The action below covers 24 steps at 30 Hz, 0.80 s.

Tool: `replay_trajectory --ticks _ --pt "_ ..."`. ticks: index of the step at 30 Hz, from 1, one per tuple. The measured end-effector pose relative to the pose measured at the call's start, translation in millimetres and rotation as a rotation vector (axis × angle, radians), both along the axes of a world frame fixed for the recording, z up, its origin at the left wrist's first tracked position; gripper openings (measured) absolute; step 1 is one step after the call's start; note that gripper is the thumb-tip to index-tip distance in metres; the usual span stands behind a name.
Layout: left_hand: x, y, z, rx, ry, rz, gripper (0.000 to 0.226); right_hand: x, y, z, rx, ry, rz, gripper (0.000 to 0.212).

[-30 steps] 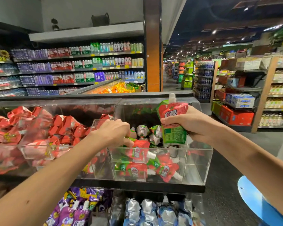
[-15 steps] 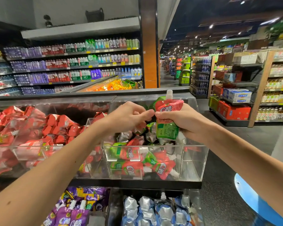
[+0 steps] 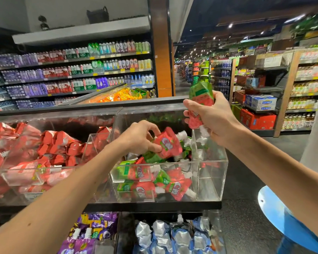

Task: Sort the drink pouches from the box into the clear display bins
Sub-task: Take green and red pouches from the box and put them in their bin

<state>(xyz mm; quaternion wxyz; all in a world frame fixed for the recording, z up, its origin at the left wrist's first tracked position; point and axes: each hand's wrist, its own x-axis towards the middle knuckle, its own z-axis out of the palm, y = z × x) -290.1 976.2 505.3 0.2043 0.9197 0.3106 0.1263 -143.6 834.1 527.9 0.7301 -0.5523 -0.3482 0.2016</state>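
Drink pouch (image 3: 168,144), red with a green base, is pinched between the thumb and fingertips of the left hand (image 3: 140,138). It sits just right of the knuckles, low over the clear bin (image 3: 209,176). Its long axis slants from lower left to upper right, and its white spout seems to point up and right. The right hand (image 3: 211,118) is higher, over the bin's far right corner, fingers curled round the other pouch (image 3: 200,97). That one stands nearly upright but inverted, with its green base up and its white spout (image 3: 203,130) down below the palm. More pouches of the same kind (image 3: 145,176) lie heaped in the bin, mostly level, spouts to the right. A neighbouring bin (image 3: 99,135) on the left holds red pouches (image 3: 50,147). Below, purple pouches (image 3: 92,233) and silver-blue pouches (image 3: 163,235) show in 2 groups
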Motion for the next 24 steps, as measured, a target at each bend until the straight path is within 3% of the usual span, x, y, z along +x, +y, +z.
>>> replay_trajectory --ticks 5,8,12,18,20,24 --pt "31.6 1.2 -12.4 0.202 0.22 -0.087 0.042 -4.2 -1.5 -4.2 -0.009 -0.095 0.039 0.064" --pt "39.4 8.0 -13.7 0.185 0.324 -0.176 0.025 -5.0 -0.7 -6.5 -0.02 -0.108 0.063 0.065" --pt "50.3 7.0 -25.5 0.244 0.422 -0.252 0.019 -5.8 2.6 -11.9 -0.028 -0.108 0.09 0.065" --pt "49.3 1.4 -33.1 0.327 0.397 -0.261 0.029 -5.3 11.7 -19.4 -0.132 -0.101 0.162 0.059" --pt "39.9 -0.9 -34.4 0.253 0.322 -0.268 0.027 -6.5 15.2 -23.1 -0.184 -0.108 0.176 0.052" --pt "14.0 5.2 -4.0 0.166 0.162 -0.176 0.01 -5.9 16.6 -24.0 -0.282 -0.335 0.142 0.047"
